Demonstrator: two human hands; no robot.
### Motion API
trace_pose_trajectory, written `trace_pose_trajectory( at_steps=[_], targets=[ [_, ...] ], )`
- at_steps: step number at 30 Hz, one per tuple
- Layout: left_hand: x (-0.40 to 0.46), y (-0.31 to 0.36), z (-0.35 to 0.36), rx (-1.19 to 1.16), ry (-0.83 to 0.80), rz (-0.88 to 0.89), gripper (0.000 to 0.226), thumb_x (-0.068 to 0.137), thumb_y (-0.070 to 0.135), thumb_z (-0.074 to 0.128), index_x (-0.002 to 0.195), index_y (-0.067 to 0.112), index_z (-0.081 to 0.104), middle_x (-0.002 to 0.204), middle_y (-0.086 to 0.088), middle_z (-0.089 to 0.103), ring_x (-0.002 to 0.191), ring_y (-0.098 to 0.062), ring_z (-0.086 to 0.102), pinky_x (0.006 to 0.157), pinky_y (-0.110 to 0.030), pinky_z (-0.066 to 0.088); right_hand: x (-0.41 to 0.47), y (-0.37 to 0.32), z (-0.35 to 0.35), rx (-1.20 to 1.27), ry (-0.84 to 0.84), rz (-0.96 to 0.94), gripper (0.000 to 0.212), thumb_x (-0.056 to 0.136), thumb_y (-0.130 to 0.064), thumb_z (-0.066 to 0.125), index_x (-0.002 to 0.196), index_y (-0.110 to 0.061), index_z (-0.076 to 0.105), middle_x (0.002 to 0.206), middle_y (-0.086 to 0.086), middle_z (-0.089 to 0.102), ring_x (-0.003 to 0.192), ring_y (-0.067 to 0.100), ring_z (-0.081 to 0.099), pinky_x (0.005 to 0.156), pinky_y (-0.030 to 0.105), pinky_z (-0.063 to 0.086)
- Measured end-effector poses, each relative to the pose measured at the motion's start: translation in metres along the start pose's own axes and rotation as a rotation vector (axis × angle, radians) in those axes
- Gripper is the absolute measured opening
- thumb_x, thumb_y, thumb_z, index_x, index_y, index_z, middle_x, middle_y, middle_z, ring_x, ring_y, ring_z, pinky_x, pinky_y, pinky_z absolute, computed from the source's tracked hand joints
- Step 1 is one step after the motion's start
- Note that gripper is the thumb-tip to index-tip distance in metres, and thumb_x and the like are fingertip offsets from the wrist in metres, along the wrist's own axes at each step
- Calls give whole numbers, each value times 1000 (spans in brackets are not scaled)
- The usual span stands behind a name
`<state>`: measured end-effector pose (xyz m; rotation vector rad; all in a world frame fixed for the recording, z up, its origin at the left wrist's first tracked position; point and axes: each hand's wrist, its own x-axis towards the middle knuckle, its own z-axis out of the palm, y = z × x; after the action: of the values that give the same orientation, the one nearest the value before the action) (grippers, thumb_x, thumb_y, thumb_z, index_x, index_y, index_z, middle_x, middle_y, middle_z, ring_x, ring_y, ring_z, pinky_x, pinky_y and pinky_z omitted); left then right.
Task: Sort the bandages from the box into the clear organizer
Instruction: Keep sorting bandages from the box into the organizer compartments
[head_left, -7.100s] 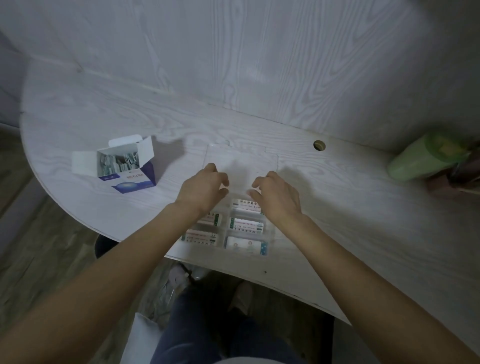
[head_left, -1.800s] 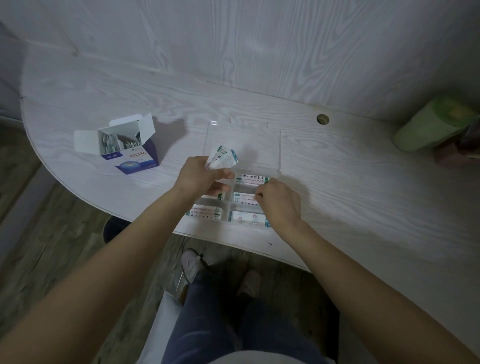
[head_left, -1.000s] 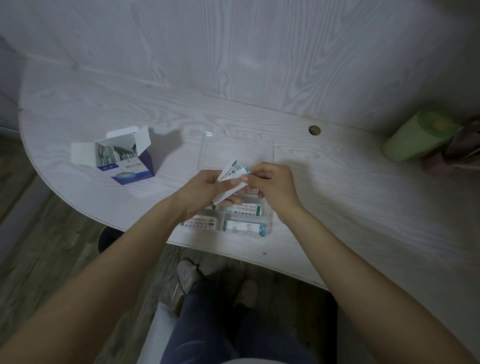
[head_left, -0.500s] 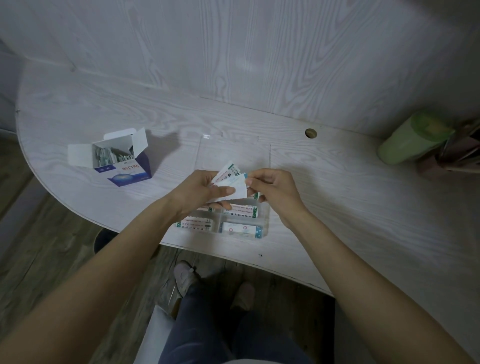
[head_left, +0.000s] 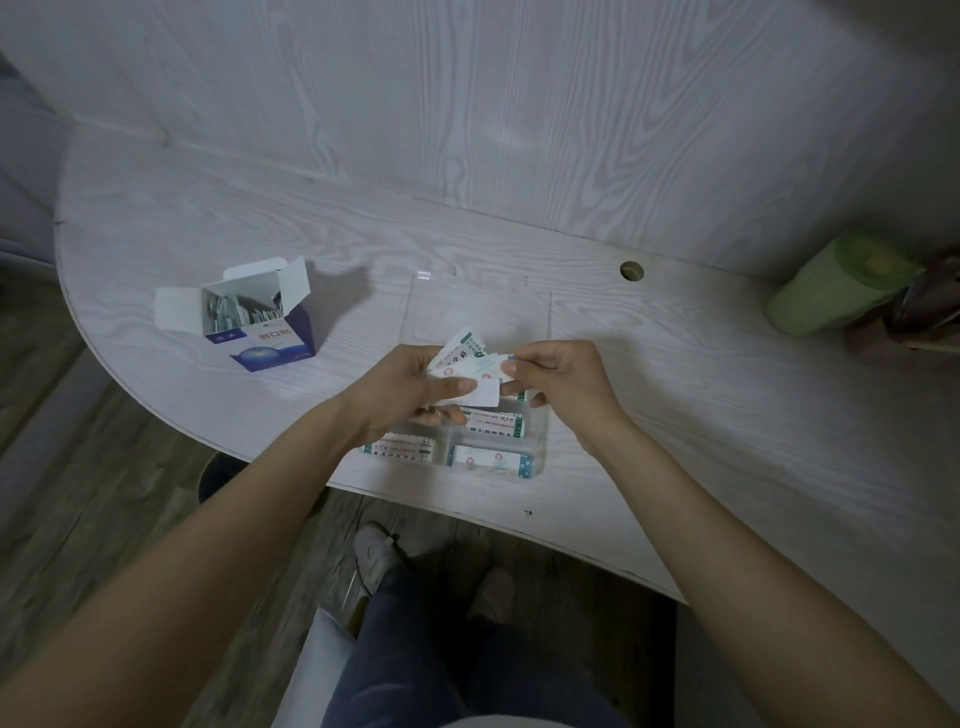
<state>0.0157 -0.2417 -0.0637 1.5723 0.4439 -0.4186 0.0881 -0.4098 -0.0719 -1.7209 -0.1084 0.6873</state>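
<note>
Head view of a sorting step in progress. The left hand (head_left: 400, 387) holds a small fanned bunch of wrapped bandages (head_left: 462, 358) above the clear organizer (head_left: 540, 441), its fingers curled round the bunch and its thumb pressed across the lowest strip. The right hand (head_left: 558, 376) pinches the end of 1 strip at the right of the fan between thumb and fingertips; whether that strip is fully free of the bunch cannot be told from this angle. The organizer lies at the near edge of the table (head_left: 727, 415), with its clear lid (head_left: 478, 306) lying open on the far side, and at least 3 compartments already show wrapped strips. The box (head_left: 260, 322) stands open well to the left, with more bandages visible inside, so the task is judged partly done. The step in hand appears to be separating 1 bandage from the held bunch; the next move calls for drawing it clear, matching its printed wrapper to a compartment, and laying it flat there without disturbing the others.
</note>
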Motion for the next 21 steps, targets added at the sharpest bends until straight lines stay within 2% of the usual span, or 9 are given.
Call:
trace_pose_trajectory(
  at_steps=[5,12,14,17,19,21],
  targets=[
    [4,-5,-1,-72,66,-19,13,90,11,61,103,12,64,78,1,70,56,-6,65,46,-13,47,2,7,-1,-13,95,-20,17,87,0,62,80,-15,69,80,2,71,61,7,69,45,12,42],
    [8,-12,1,-89,111,-43,11,90,9,61,101,9,63,80,-5,69,57,-8,66,43,-13,45,5,16,3,-55,160,-13,20,86,1,62,80,-17,66,85,5,69,67,11,65,51,12,45],
    [9,-15,-1,-88,167,-40,13,90,9,61,103,7,62,80,-8,68,56,-8,65,44,-15,46,5,25,1,-73,216,7,20,87,2,60,79,-16,64,89,7,68,71,13,66,53,12,45],
    [9,-20,-4,-92,274,-17,8,89,9,63,97,8,63,75,-5,67,53,-8,63,47,-18,49,0,46,-4,-131,280,87,27,87,0,59,74,-24,60,94,8,69,82,22,68,59,20,48],
    [8,-23,-4,-97,288,-14,4,89,8,62,93,10,62,72,-4,66,51,-7,62,47,-18,50,-4,58,-6,-151,285,144,26,87,-1,60,74,-23,60,93,8,69,76,20,69,64,25,53],
    [5,-25,-2,-94,277,-17,3,90,8,61,93,9,61,70,-5,64,49,-6,61,47,-17,50,-8,65,-5,-132,273,173,24,87,1,60,75,-20,60,87,6,68,67,13,67,64,23,54]
  ],
)
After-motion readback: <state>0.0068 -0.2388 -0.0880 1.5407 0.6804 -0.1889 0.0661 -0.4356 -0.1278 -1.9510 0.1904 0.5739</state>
